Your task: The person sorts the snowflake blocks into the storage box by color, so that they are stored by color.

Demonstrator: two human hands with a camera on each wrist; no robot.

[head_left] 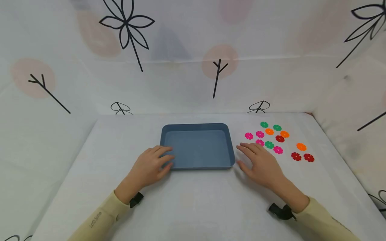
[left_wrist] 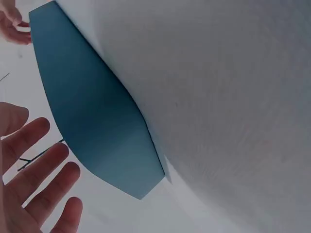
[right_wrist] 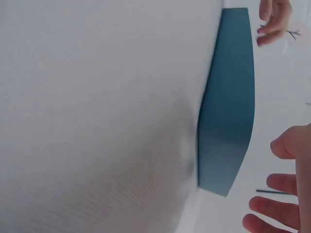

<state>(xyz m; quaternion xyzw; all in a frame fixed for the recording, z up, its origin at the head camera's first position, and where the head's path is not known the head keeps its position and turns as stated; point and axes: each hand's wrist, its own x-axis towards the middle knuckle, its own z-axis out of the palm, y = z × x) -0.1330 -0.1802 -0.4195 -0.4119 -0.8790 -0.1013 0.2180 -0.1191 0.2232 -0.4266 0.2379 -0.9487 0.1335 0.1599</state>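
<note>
A blue-grey rectangular tray (head_left: 197,147) lies flat on the white table, with nothing in it. My left hand (head_left: 152,165) hovers over its left edge, fingers spread and apart; in the left wrist view that hand (left_wrist: 39,179) shows beside the tray's wall (left_wrist: 97,107) with nothing in its grasp. Just off the tray's right edge is my right hand (head_left: 260,164), its fingers loosely spread. The right wrist view shows those fingers (right_wrist: 274,211) holding nothing, beside the tray wall (right_wrist: 228,107).
Several small flower-shaped pieces lie flat right of the tray: green (head_left: 264,124), pink (head_left: 249,136), orange (head_left: 301,147) and red (head_left: 296,156). Part of this group sits close behind my right hand. A white cloth backdrop (head_left: 181,87) with plant drawings rises behind the table.
</note>
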